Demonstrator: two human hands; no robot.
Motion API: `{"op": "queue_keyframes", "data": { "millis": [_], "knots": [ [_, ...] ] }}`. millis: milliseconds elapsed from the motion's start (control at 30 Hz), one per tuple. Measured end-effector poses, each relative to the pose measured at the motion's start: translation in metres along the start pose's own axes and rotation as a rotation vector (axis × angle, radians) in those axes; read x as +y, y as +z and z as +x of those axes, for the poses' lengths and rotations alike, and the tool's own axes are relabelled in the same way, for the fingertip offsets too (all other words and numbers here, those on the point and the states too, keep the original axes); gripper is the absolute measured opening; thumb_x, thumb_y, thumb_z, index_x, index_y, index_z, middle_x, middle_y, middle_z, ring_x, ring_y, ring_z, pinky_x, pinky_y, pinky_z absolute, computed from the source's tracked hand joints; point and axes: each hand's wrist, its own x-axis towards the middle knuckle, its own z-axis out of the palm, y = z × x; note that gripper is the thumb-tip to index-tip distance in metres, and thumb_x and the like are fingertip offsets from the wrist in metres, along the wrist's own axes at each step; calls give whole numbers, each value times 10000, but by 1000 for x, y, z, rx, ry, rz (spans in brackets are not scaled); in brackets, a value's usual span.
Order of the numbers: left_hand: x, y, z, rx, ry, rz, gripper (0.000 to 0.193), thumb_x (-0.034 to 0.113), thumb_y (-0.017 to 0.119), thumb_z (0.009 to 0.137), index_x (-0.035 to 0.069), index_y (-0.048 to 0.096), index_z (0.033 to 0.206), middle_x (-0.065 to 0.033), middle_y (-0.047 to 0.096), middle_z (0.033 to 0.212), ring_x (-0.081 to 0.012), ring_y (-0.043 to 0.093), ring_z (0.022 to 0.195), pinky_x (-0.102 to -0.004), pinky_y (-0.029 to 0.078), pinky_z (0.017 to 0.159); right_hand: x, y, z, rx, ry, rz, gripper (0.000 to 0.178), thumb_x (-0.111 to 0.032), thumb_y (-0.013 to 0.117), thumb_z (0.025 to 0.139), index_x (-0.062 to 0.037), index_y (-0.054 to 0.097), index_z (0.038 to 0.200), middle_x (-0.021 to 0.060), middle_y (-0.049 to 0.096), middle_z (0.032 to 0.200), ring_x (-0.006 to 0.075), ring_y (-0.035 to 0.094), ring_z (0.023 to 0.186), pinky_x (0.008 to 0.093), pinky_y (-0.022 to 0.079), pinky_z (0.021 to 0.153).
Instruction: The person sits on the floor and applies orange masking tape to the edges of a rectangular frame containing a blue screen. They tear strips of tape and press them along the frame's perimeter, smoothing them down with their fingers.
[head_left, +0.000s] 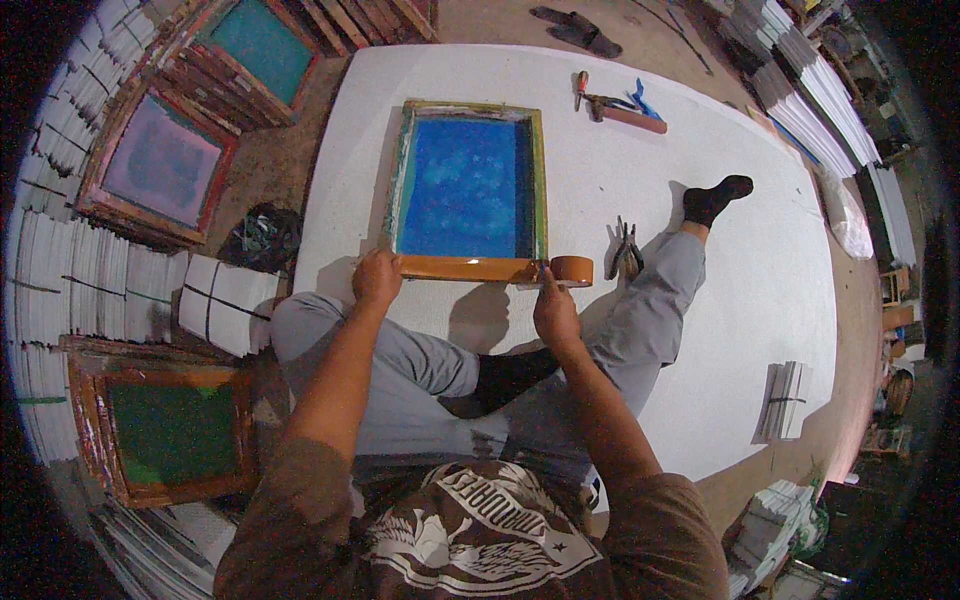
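A screen printing frame [541, 180] with blue mesh [460, 185] lies flat on the white surface in front of me. Brown packing tape [465, 268] runs straight along its near edge, and its roll [573, 269] stands past the near right corner. My left hand [378, 278] is closed at the near left corner, pinching the left end of the strip. Beside the roll, my right hand [556, 310] grips the tape where it leaves the roll, with a finger pointing up against the frame; its other fingers are partly hidden.
Pliers [626, 250] lie right of the roll, near my outstretched leg [665, 285]. Farther off are a screwdriver [581, 90] and a squeegee-like wooden bar [628, 113]. A paper bundle [787, 400] sits at the right. Other screen frames [165, 160] and tied paper stacks [225, 300] line the left.
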Motion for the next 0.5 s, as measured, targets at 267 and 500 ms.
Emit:
{"op": "queue_keyframes", "data": {
  "millis": [267, 500],
  "knots": [
    [1, -1, 3, -11, 11, -54, 255, 257, 660, 932, 14, 735, 951, -204, 698, 1011, -402, 681, 936, -490, 549, 829, -16, -2, -10, -50, 105, -172, 518, -126, 419, 1013, -147, 358, 1527, 327, 627, 1047, 495, 660, 910, 564, 534, 779],
    [5, -1, 3, -24, 26, 25, 273, 263, 665, 931, -2, 728, 932, -210, 698, 999, -397, 685, 941, -494, 550, 835, -2, 3, -29, -107, 150, -129, 468, -126, 435, 997, -119, 460, 1464, 305, 639, 1010, 489, 657, 893, 574, 527, 792]
  ]
}}
